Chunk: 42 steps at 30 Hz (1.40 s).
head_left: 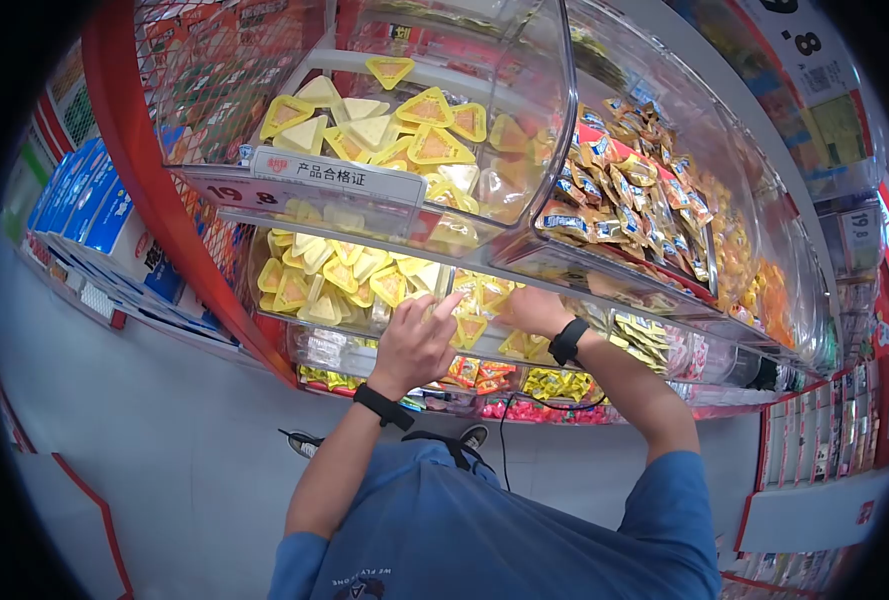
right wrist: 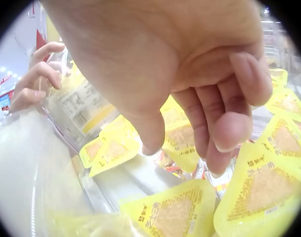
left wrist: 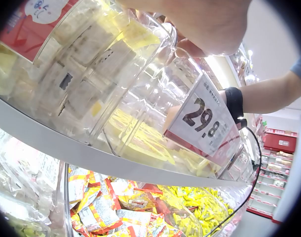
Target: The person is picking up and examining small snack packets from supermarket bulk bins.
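Bent, slightly spread fingers of my left hand [head_left: 419,345] [left wrist: 205,24] [right wrist: 37,81] rest at the clear bin's upper edge [left wrist: 163,34]. My right hand [head_left: 536,312] [right wrist: 175,64] reaches over the neighbouring compartment, palm down, fingers loosely bent and thumb apart. Between and beyond its thumb and fingers shows a yellow triangular packet [right wrist: 182,140]; no grip on it is visible. More triangular packets [right wrist: 172,210] lie below the hand, with others [right wrist: 289,138] to its right. In the left wrist view, the 29.8 price card [left wrist: 202,116] partly hides the right hand.
An upper clear bin of triangular packets [head_left: 434,110] overhangs the hands, with a price strip [head_left: 294,185] along its front. Brown-wrapped sweets [head_left: 624,190] fill the bin to the right. Lower bins hold red-and-white packets [left wrist: 98,212] and yellow sweets [left wrist: 192,202]. A dark cable [head_left: 504,440] hangs near the right arm.
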Each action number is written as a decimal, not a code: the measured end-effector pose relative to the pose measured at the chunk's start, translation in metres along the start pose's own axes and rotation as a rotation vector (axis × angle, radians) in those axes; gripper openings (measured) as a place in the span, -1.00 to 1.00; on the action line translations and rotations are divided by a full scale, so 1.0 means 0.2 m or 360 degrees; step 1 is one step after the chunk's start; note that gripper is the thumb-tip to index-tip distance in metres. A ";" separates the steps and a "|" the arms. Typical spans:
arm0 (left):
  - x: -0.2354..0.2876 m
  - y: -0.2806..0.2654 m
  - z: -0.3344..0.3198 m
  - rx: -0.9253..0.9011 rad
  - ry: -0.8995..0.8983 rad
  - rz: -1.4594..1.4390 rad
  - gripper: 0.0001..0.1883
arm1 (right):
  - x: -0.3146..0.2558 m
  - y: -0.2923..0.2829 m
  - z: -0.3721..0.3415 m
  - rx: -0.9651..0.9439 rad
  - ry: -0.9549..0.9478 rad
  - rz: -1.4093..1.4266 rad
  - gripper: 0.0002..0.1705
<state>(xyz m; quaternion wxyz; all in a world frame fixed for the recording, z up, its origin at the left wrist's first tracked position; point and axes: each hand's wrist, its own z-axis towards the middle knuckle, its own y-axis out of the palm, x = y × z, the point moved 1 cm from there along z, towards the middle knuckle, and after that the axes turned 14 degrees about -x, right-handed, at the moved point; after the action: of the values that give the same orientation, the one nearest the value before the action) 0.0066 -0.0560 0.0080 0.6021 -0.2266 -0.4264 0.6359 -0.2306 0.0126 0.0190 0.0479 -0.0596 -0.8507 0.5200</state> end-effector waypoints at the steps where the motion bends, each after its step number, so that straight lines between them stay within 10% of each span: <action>1: 0.00 0.00 0.00 0.0003 0.0001 -0.0002 -0.74 | 0.02 0.00 -0.01 -0.0024 -0.0006 0.0066 -0.50; 15: 0.00 -0.01 0.01 -0.0020 -0.0008 -0.0023 -0.76 | 0.01 0.03 -0.08 -0.0296 -0.0117 -0.0094 -0.73; 18: 0.00 0.00 0.00 -0.0017 -0.0022 -0.0027 -0.76 | 0.01 -0.05 -0.06 -0.0693 0.0003 0.0589 -0.78; 42: 0.00 0.00 0.00 0.0000 -0.0005 0.0005 -0.76 | 0.01 -0.07 0.05 -0.0810 -0.0072 0.0501 -0.76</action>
<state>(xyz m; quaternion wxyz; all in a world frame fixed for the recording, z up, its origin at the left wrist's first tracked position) 0.0054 -0.0556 0.0080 0.6003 -0.2262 -0.4270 0.6373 -0.2355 -0.0014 0.0265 -0.0689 -0.1894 -0.9349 0.2922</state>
